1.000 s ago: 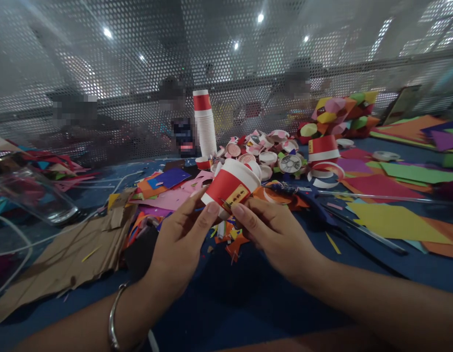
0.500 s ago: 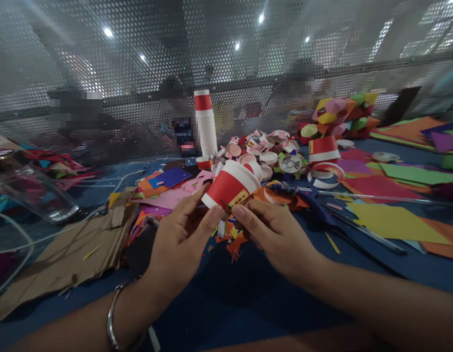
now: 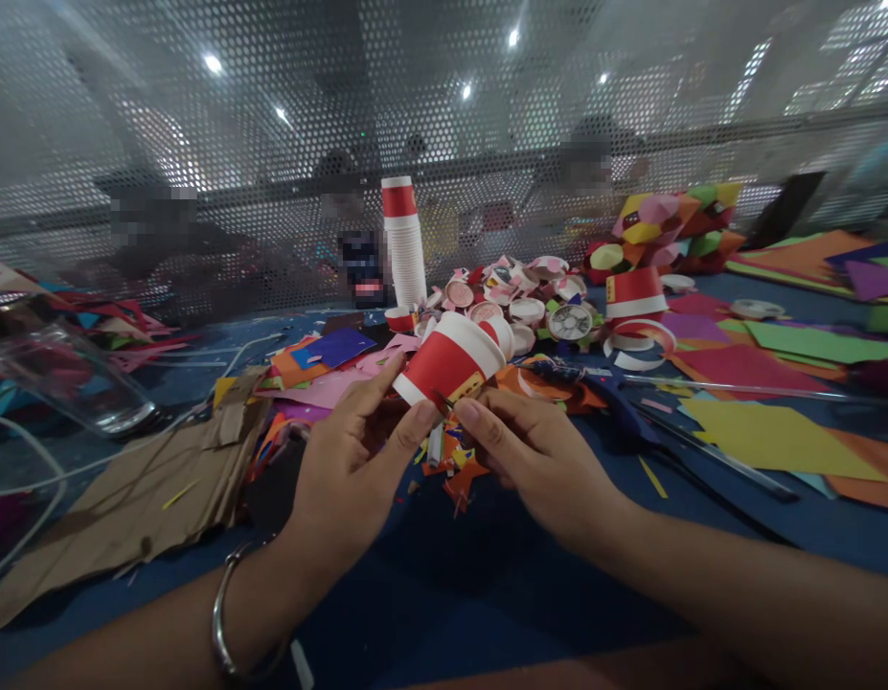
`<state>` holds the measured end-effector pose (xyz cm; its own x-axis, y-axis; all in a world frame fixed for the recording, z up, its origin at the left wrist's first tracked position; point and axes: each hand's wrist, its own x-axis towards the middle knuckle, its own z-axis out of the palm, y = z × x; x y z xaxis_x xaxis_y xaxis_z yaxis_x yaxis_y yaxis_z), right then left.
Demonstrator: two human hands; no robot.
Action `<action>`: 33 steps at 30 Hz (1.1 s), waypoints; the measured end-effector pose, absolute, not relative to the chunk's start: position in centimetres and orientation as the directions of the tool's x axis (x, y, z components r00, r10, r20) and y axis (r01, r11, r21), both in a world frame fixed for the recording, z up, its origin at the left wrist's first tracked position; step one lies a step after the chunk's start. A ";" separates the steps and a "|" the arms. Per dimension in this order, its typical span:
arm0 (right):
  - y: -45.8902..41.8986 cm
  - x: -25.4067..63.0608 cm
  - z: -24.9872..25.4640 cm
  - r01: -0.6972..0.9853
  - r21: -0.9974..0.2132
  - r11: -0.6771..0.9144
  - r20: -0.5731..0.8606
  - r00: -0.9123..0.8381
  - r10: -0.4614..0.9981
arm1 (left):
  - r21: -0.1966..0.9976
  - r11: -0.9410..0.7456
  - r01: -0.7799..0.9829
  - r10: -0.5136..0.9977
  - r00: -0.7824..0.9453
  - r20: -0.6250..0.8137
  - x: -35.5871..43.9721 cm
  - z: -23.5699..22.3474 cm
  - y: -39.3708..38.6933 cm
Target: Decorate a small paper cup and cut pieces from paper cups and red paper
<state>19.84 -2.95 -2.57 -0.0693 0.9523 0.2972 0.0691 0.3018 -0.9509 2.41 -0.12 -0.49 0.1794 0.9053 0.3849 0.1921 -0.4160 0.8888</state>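
A red-and-white paper cup (image 3: 447, 356) with a yellow printed label is tilted in front of me, its rim toward the upper right. My left hand (image 3: 364, 446) grips it near the base, thumb in front and fingers around the far side. My right hand (image 3: 522, 441) is closed in a pinch at the cup's lower side. From its fingertips a small, thin, dark pointed tool (image 3: 444, 399) rests against the cup wall by the label. Most of that tool is hidden by the fingers, so its kind is unclear.
Behind the cup lie a heap of cut cup bases (image 3: 526, 297) and a tall cup stack (image 3: 404, 244). Coloured paper (image 3: 788, 436) spreads at right, with another upturned cup (image 3: 634, 292). Flattened brown cardboard (image 3: 142, 498) and a clear glass (image 3: 91, 383) are at left. A perforated screen stands behind.
The cup has turned and shifted very slightly left in my hands. Both hands keep their grip and nearly the same place.
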 end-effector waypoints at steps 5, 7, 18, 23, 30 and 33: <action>-2.9 19.8 -2.5 0.021 -0.964 0.265 0.262 -0.078 0.962 | 0.902 -0.402 0.156 0.907 0.199 0.370 2.5 -0.7 -0.2; -2.9 19.8 -2.4 0.009 -0.966 0.257 0.256 -0.078 0.964 | 0.914 -0.388 0.121 0.910 0.206 0.359 2.5 -0.9 -0.2; -3.0 19.8 -2.5 -0.003 -0.973 0.233 0.232 -0.082 0.969 | 0.820 -0.490 0.295 0.870 0.223 0.440 2.3 -1.1 -0.4; -3.1 19.7 -2.5 0.002 -0.968 0.251 0.250 -0.085 0.965 | 0.783 -0.541 0.306 0.841 0.216 0.497 2.3 -1.3 -0.3; -3.1 19.9 -2.3 0.031 -0.957 0.289 0.286 -0.080 0.955 | 0.811 -0.507 0.292 0.862 0.184 0.473 2.4 -1.1 -0.4; -3.1 19.8 -2.3 0.003 -0.957 0.291 0.290 -0.084 0.953 | 0.857 -0.466 0.219 0.884 0.163 0.438 2.5 -1.1 -0.4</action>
<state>19.83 -3.06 -2.31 -0.0841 0.9533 0.2900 0.0033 0.2913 -0.9566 2.53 -0.40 -1.10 0.1626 0.8840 0.4384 0.2191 -0.4655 0.8575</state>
